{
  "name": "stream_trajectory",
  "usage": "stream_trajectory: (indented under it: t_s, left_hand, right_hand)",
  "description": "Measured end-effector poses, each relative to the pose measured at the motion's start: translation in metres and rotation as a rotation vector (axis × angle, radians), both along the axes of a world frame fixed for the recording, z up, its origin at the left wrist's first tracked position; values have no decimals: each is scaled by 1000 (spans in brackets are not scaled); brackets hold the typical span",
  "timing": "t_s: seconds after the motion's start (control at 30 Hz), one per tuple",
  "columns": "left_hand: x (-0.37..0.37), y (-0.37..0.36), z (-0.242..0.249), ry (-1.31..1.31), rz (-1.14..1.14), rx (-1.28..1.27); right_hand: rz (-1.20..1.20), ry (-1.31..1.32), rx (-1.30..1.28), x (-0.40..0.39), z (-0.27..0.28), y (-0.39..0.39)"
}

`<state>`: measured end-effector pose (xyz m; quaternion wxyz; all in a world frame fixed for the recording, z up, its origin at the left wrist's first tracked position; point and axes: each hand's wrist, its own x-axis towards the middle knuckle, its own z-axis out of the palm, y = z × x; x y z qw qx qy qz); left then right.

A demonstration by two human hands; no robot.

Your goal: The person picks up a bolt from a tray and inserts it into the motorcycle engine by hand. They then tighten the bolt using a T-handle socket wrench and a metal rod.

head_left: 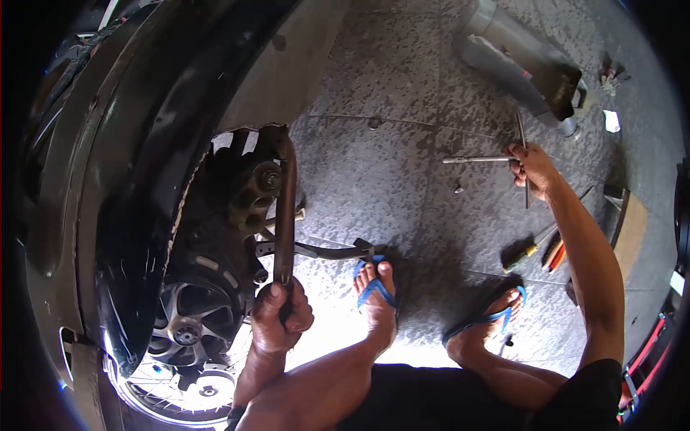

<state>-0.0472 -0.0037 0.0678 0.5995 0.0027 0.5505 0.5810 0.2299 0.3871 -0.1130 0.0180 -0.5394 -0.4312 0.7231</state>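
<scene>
My left hand point(282, 316) is wrapped round the lower end of a brown metal pipe point(285, 215), which runs upright along the side of a motorcycle point(136, 179). To the right, my right hand point(530, 167) grips a metal T-handle wrench point(478, 159) over the floor. The long shaft of the wrench points left, and its crossbar runs up and down through my fingers. Beside the pipe are the dark engine casing point(205, 237) and a pedal lever point(323, 251).
An exhaust muffler point(514, 61) lies on the tiled floor point(366, 187) at the upper right. A yellow-handled screwdriver point(521, 258) and orange-handled pliers point(553, 254) lie near my right foot. Small metal parts point(458, 190) are scattered around. A spoked wheel point(205, 391) is at the lower left.
</scene>
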Motion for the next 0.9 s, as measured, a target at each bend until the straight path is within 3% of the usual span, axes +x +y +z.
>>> stream_trajectory:
  t_s: [0.13,0.2,0.27,0.33,0.37,0.4,0.47,0.53,0.6,0.73,0.9]
  left_hand:
    - [-1,-1,-2,-18,18,20]
    - [0,0,0,-16,20,10]
    - [3,4,3,-23,62,-16]
    - [2,4,3,-27,64,-19]
    - [1,4,2,-39,57,-12]
    - [1,3,1,-42,60,-6]
    - [2,2,-1,-11,45,8]
    - [3,5,2,-9,46,14]
    - [5,8,4,-17,84,-27]
    - [5,6,4,-16,96,-26]
    - [6,8,6,9,102,-36]
  right_hand:
    - [-96,-78,-15,42,-18,-5]
    - [-3,-325,-48,48,3,-7]
    - [445,-637,150,46,20,-2]
    - [712,-846,286,49,35,0]
    - [956,-902,532,48,41,-2]
    - [957,-906,537,42,44,-8]
    - [907,-662,917,24,40,-27]
    - [822,-477,888,-1,27,-41]
    - [790,-325,1015,-20,10,-55]
    - [818,-218,1140,-41,2,-78]
    - [1101,-222,1377,-44,-8,-91]
